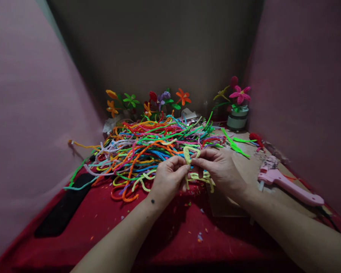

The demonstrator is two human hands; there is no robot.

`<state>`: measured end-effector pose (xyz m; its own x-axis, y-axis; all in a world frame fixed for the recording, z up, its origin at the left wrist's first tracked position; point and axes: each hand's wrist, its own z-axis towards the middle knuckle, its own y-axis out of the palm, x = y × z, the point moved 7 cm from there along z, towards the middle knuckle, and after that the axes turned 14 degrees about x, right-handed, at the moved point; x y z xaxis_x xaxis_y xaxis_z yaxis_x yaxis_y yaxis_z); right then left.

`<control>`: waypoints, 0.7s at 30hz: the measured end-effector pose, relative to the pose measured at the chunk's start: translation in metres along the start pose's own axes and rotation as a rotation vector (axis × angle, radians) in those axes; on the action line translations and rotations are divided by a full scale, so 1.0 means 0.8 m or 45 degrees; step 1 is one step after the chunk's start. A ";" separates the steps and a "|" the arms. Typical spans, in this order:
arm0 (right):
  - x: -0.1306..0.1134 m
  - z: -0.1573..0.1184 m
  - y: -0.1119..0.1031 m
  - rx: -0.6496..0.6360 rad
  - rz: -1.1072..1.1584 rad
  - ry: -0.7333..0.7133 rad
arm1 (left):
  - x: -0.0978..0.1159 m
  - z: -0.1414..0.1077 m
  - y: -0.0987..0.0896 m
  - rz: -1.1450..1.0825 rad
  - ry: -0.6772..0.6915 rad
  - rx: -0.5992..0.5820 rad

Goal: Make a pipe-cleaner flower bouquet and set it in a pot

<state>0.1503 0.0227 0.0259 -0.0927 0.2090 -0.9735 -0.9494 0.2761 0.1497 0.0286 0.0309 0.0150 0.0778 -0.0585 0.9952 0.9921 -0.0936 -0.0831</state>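
Between my two hands is a pale yellow pipe cleaner [186,154], bent into loops. My left hand [172,174] pinches it near the base of the loops, with a short end hanging below the fingers. My right hand [220,168] grips the same piece from the other side, thumb and forefinger closed at the right-hand loop. Both hands are nearly touching. Just behind them lies a large tangled pile of pipe cleaners [147,149] in many colours. More pale yellow stems [206,178] show below and behind my right hand.
A pink glue gun [287,184] rests on a cardboard sheet [244,167] at the right, near bright green stems [234,144]. Fuzzy flowers [183,96] stand along the back, some in a pale green jar [237,118]. A black flat object [64,208] lies left on the red cloth [108,231].
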 end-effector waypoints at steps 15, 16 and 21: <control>-0.010 -0.007 0.000 0.018 -0.359 -0.472 | -0.001 -0.001 0.005 -0.120 0.031 -0.109; -0.015 -0.010 0.001 0.023 -0.415 -0.590 | 0.000 -0.001 0.006 -0.113 0.036 -0.106; -0.033 -0.031 0.007 0.068 -0.670 -1.105 | 0.002 -0.002 0.003 -0.009 0.107 -0.013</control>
<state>0.1400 -0.0049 0.0483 0.6030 0.6521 -0.4594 -0.7904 0.5665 -0.2332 0.0313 0.0293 0.0163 0.0617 -0.1410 0.9881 0.9916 -0.1044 -0.0768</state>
